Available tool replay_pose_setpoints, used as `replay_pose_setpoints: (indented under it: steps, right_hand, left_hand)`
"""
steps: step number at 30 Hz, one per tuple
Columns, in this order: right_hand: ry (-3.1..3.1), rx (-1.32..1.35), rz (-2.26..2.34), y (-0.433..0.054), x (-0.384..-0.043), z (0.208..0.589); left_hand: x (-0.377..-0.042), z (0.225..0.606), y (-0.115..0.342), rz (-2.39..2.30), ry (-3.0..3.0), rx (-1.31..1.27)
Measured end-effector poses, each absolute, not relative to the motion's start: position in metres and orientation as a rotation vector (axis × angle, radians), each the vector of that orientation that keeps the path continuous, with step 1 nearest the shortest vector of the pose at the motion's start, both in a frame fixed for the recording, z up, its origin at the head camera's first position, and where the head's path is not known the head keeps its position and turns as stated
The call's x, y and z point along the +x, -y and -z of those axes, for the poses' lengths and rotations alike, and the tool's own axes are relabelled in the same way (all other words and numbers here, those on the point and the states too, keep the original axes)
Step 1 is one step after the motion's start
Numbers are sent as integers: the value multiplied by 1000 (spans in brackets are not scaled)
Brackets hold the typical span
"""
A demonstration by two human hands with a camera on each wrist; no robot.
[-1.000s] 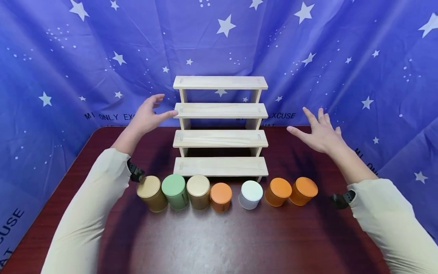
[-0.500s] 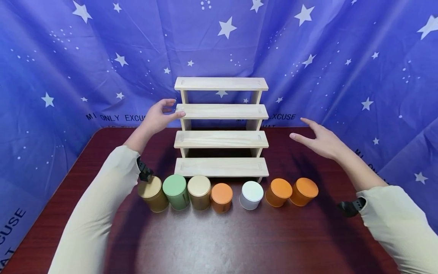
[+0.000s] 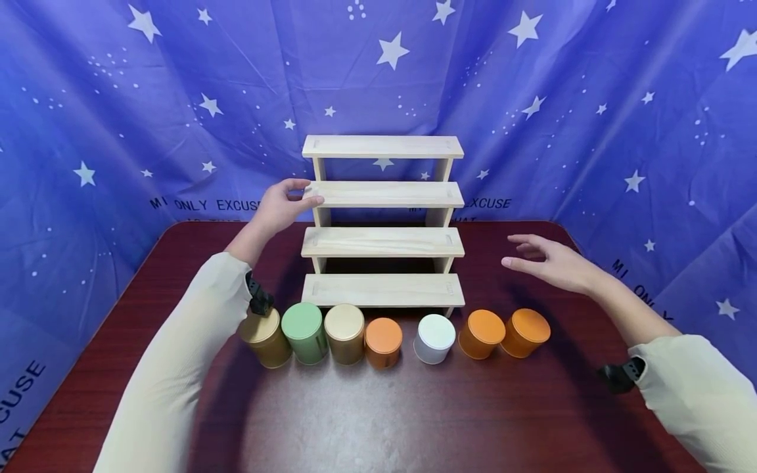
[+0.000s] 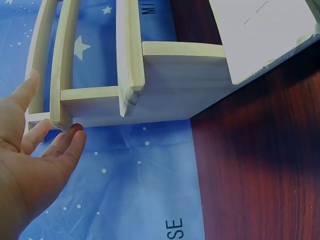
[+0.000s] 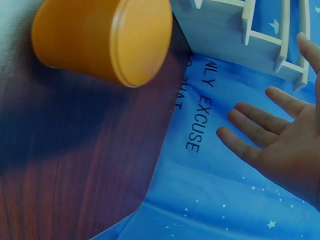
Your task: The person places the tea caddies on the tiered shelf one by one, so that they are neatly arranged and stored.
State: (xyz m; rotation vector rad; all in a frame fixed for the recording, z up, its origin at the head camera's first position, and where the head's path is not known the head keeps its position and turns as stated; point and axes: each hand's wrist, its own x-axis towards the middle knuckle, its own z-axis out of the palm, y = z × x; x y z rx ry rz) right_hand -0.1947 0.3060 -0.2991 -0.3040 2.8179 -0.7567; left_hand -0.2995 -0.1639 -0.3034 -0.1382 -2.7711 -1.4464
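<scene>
A pale wooden four-step display rack (image 3: 383,242) stands at the back middle of the table. My left hand (image 3: 279,207) is at the left end of its second-highest step, with the thumb over the board's end in the head view. In the left wrist view the fingers of this left hand (image 4: 37,165) lie loosely bent beside the board ends; firm contact cannot be told. My right hand (image 3: 552,263) hovers right of the rack, holding nothing. Its fingers are spread and relaxed in the right wrist view, above an orange tin (image 5: 100,40).
Before the rack runs a row of lidded tins: a gold tin (image 3: 266,338), a green tin (image 3: 304,332), another gold tin (image 3: 345,332), a small orange tin (image 3: 383,341), a white tin (image 3: 434,338) and two orange tins at right. A blue starry curtain (image 3: 378,79) hangs behind the dark red table (image 3: 378,420).
My left hand has moved right, onto the second-highest step's end, its fingers drawing closer together. My right hand has come lower and nearer, its fingers less spread in the head view. The tins stay put.
</scene>
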Motion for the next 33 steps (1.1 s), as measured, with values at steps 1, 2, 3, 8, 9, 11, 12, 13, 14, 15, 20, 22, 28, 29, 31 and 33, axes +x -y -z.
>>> replay_pose_setpoints:
  steps: [1,2,3,8,9,11,12,13,14,15,20,22,28,29,31,33]
  right_hand:
    - [-2820,-315,743,-306,-194,301]
    - [-2817,-326,729,-306,-193,304]
    - [-2815,-339,714,-306,-191,305]
    - [-2802,-393,672,-305,-185,314]
    - [-2796,-410,673,-305,-183,315]
    - [-2784,-439,678,-306,-179,318]
    - [-2781,-451,675,-306,-177,319]
    - [-2776,-469,673,-307,-176,320]
    - [-2773,-482,674,-307,-174,322]
    - [-2770,-501,675,-308,-172,323]
    - [-2756,-569,634,-313,-165,329]
    - [-2744,-580,604,-315,-162,331]
    - [-2727,-578,518,-319,-156,332]
    - [-2727,-580,509,-319,-154,333]
    - [-2729,-600,489,-320,-152,334]
    - [-2727,-607,481,-321,-150,336]
  left_hand:
    - [-300,304,164,1448,2769,-136]
    - [-300,304,163,1453,2769,-127]
    - [-300,304,163,1454,2771,-120]
    - [-303,306,163,1447,2788,-98]
    - [-304,306,163,1443,2792,-98]
    - [-305,307,163,1439,2798,-94]
    - [-305,307,163,1437,2799,-90]
    - [-306,307,163,1434,2804,-86]
    - [-306,307,163,1432,2809,-83]
    - [-306,307,163,1430,2813,-77]
    - [-306,307,164,1415,2842,-66]
    - [-306,307,164,1404,2856,-73]
    - [-305,304,162,1370,2871,-85]
    - [-305,304,162,1365,2871,-83]
    - [-305,304,161,1360,2873,-84]
    - [-305,305,161,1358,2877,-85]
